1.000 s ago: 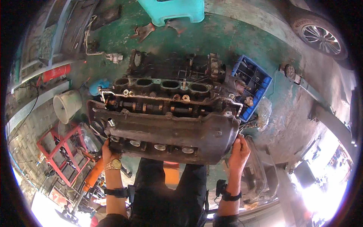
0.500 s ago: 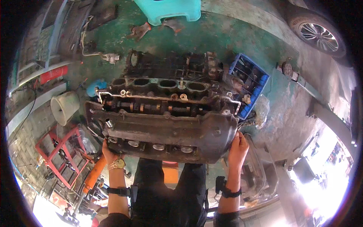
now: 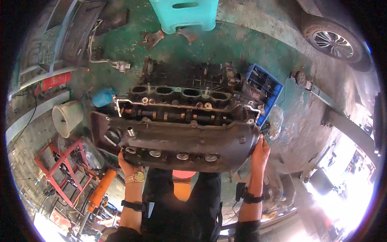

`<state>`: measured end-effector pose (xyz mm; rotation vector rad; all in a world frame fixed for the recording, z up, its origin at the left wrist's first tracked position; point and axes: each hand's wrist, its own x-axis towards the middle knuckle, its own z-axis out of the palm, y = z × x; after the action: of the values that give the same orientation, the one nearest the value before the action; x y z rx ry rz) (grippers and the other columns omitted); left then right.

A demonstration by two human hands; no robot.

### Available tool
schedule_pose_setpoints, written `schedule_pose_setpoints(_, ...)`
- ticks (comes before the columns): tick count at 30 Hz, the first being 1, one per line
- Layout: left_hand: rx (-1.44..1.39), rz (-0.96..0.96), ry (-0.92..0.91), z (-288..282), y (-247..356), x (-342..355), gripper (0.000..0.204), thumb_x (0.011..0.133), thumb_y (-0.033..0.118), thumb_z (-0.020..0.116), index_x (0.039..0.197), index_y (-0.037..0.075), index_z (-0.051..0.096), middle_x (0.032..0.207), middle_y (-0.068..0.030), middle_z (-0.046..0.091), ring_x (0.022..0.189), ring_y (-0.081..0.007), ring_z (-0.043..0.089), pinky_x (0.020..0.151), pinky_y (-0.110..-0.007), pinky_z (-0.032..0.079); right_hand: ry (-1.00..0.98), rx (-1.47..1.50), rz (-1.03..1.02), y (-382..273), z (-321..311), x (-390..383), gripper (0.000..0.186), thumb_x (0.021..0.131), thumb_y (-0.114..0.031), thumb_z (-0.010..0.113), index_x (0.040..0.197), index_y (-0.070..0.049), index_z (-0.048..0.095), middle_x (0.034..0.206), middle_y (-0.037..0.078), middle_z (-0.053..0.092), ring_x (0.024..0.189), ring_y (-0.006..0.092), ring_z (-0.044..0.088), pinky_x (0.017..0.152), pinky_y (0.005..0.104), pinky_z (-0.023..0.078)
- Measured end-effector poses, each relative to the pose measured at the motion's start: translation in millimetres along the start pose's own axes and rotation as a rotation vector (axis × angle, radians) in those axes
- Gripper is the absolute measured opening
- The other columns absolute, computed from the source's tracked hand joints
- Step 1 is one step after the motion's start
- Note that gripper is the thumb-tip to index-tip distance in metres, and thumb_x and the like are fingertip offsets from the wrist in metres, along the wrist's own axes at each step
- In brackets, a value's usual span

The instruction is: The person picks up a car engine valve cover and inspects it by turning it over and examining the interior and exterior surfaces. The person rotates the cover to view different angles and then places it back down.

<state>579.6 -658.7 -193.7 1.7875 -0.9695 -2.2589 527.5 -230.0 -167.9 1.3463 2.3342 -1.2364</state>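
Observation:
A long dark valve cover [image 3: 181,139] with a row of round holes along its near side is held between my two hands. My left hand [image 3: 125,162] is closed on its near left edge, fingers partly hidden beneath. My right hand [image 3: 260,152] grips the right end, thumb up along the side. Just beyond the cover lies the greasy engine [image 3: 191,93], with several oval ports. Its camshaft [image 3: 177,115] shows in the gap past the cover's far edge; whether the cover touches the engine, I cannot tell. A black oil cap [image 3: 112,137] and a short metal pipe [image 3: 130,131] sit on the cover.
Right of the engine is a blue divided parts tray [image 3: 272,99]. A turquoise stool [image 3: 185,18] and gloves [image 3: 153,39] are at the far side. To the left are a pale bucket [image 3: 67,117], a red metal frame [image 3: 60,169] and an orange cylinder [image 3: 102,189].
My view has shifted slightly. The valve cover and both hands appear farther right in it, and more of the oil cap shows. Both hands keep their hold.

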Motion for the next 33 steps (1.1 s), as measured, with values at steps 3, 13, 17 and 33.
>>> schedule_pose_setpoints(3,0.036,0.068,-0.024,-4,1,0,0.035,0.088,0.038,0.052,0.104,0.008,0.062,0.104,-0.0081,0.066,0.093,-0.0276,0.064,0.082,-0.043,0.054,-0.016,-0.02,0.073,-7,-3,-7,0.037,0.101,-0.027,0.047,0.091,0.006,0.063,0.063,-0.002,0.049,0.059,0.0104,0.041,0.055,0.0318,0.036)
schedule_pose_setpoints(13,0.088,0.267,-0.167,-12,4,-85,0.031,0.086,0.036,0.054,0.098,0.008,0.06,0.092,-0.0091,0.065,0.086,-0.0282,0.064,0.079,-0.046,0.054,-0.077,0.173,0.056,33,-44,-23,0.035,0.101,-0.026,0.048,0.087,0.003,0.063,0.068,-0.003,0.053,0.062,0.007,0.042,0.055,0.0274,0.036)
schedule_pose_setpoints(17,0.373,0.414,0.003,20,-20,-151,0.03,0.087,0.035,0.054,0.1,0.008,0.061,0.095,-0.0087,0.066,0.087,-0.0269,0.065,0.079,-0.046,0.054,-0.024,0.562,0.175,115,-96,-26,0.031,0.101,-0.025,0.049,0.091,0.001,0.063,0.074,-0.002,0.057,0.064,0.0068,0.047,0.055,0.0252,0.039)
schedule_pose_setpoints(33,0.669,-0.102,-0.724,138,-292,-283,0.031,0.089,0.022,0.057,0.112,0.002,0.062,0.104,-0.0083,0.067,0.093,-0.0219,0.062,0.084,-0.037,0.049,0.296,0.083,0.354,480,-274,-178,0.055,0.082,-0.015,0.067,0.134,-0.006,0.05,0.13,0.022,0.054,0.115,0.0363,0.055,0.095,0.0434,0.046)
